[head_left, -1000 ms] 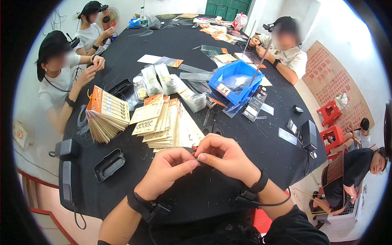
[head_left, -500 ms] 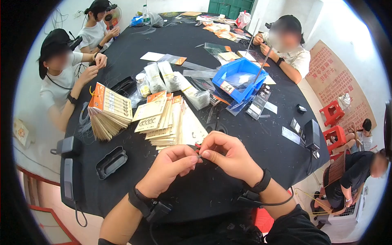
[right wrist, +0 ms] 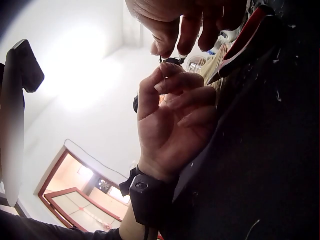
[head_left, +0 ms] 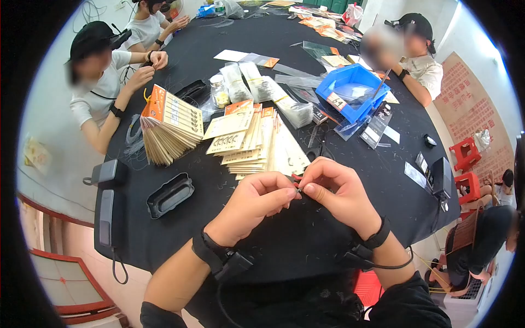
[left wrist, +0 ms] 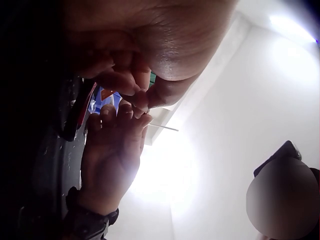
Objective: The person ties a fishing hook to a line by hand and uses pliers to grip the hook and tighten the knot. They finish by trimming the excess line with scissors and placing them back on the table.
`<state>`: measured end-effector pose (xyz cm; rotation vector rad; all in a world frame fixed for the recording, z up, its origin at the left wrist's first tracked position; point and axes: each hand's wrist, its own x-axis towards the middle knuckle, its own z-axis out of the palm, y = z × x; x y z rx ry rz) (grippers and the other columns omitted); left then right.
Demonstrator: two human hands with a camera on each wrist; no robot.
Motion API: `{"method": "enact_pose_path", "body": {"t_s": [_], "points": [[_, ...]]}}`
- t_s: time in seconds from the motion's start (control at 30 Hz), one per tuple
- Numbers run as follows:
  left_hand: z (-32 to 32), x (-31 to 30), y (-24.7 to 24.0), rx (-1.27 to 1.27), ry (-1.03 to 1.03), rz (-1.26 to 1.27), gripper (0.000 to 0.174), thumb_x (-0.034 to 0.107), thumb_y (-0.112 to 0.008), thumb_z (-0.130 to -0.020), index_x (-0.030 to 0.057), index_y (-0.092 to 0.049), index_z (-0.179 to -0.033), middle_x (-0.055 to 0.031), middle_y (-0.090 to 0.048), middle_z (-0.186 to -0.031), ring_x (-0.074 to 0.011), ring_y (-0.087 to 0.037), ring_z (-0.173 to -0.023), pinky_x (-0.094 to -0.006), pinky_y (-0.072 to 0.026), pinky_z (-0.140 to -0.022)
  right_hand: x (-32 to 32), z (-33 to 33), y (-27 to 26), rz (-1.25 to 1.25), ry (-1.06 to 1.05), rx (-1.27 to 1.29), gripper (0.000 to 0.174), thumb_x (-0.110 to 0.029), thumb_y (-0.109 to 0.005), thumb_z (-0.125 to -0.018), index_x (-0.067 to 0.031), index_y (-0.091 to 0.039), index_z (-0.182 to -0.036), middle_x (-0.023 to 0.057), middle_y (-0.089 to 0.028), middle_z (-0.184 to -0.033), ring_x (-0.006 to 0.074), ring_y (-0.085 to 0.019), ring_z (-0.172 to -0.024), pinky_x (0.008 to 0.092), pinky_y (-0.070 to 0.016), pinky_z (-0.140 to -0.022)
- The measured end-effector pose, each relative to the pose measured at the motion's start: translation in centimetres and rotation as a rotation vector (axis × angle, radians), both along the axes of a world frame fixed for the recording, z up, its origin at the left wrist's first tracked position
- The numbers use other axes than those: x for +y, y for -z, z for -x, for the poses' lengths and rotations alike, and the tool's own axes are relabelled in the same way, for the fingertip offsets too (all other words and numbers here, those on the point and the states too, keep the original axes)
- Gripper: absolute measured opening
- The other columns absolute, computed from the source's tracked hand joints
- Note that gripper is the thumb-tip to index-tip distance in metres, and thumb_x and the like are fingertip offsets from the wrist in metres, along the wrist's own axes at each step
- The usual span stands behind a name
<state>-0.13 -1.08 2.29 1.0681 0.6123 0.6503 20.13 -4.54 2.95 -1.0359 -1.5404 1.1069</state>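
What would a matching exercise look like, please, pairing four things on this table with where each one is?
1. blue bin
2. black tray
3. tiny piece
4. glass jar

a. pinched between left hand and right hand
b. near the table's left edge
c. behind the card stacks
d. far side, to the right

Pairs: 1-d, 2-b, 3-a, 4-c

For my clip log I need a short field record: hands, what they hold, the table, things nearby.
Left hand: pinches a tiny dark piece, too small to identify
Right hand: pinches the same piece, fingertips meeting
Surface: round black table
Beyond the hands: fanned stack of tan paper cards, blue plastic bin
Left of hands: black oval plastic tray
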Motion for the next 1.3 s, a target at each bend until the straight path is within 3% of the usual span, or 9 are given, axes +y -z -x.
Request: {"method": "enact_pose_path", "body": {"t_s": [0.4,0.5,0.7,0.8,1.3], "points": [[-0.4,-0.3,-0.2,-0.018,-0.060,-0.089,0.012,0.016,-0.065,-0.087,0.0044,-0.064,-0.087,0.0028,-0.058,-0.075,-0.0020,-0.046,-0.062,-0.0168,-0.0346,-0.054,0.0,-0.3,-0.4,-0.042,0.020,-0.082,0.010,-0.015,-0.069,-0.084,-0.0068,-0.066,-0.090,-0.0030,-0.060,-0.085,0.0035,-0.050,-0.069,0.0190,-0.0371,-0.059],[0.0,-0.2,-0.5,-0.040,-0.028,-0.065,0.010,0.013,-0.064,-0.088,0.0024,-0.065,-0.089,0.0015,-0.062,-0.081,-0.0042,-0.053,-0.072,-0.0188,-0.0420,-0.066,0.0,-0.1,-0.6,-0.043,0.030,-0.084,0.011,-0.015,-0.070,-0.084,-0.0071,-0.066,-0.091,-0.0034,-0.059,-0.084,0.0034,-0.049,-0.069,0.0188,-0.0368,-0.058],[-0.1,-0.2,-0.4,-0.046,-0.050,-0.088,0.009,0.011,-0.064,-0.088,0.0018,-0.064,-0.090,0.0008,-0.062,-0.081,-0.0047,-0.054,-0.074,-0.0191,-0.0430,-0.068,0.0,0.0,-0.2,-0.016,0.040,-0.018,0.011,-0.014,-0.069,-0.085,-0.0063,-0.065,-0.091,-0.0051,-0.058,-0.081,0.0012,-0.046,-0.065,0.0178,-0.0354,-0.057],[-0.3,-0.2,-0.1,-0.026,-0.101,-0.136,0.013,0.016,-0.065,-0.087,0.0035,-0.064,-0.089,-0.0006,-0.063,-0.082,-0.0028,-0.049,-0.066,-0.0167,-0.0367,-0.057,0.0,0.0,0.0,0.030,0.042,0.037,0.011,-0.015,-0.068,-0.087,-0.0057,-0.065,-0.092,-0.0058,-0.058,-0.079,-0.0001,-0.044,-0.064,0.0170,-0.0347,-0.056],[-0.3,-0.4,0.0,-0.031,-0.084,-0.159,0.012,0.015,-0.064,-0.087,0.0033,-0.064,-0.090,-0.0009,-0.064,-0.084,-0.0029,-0.050,-0.067,-0.0173,-0.0380,-0.059,0.0,-0.1,0.1,0.058,0.046,0.050,0.010,-0.014,-0.068,-0.086,-0.0065,-0.065,-0.092,-0.0070,-0.058,-0.077,-0.0013,-0.043,-0.062,0.0164,-0.0339,-0.055]]}}
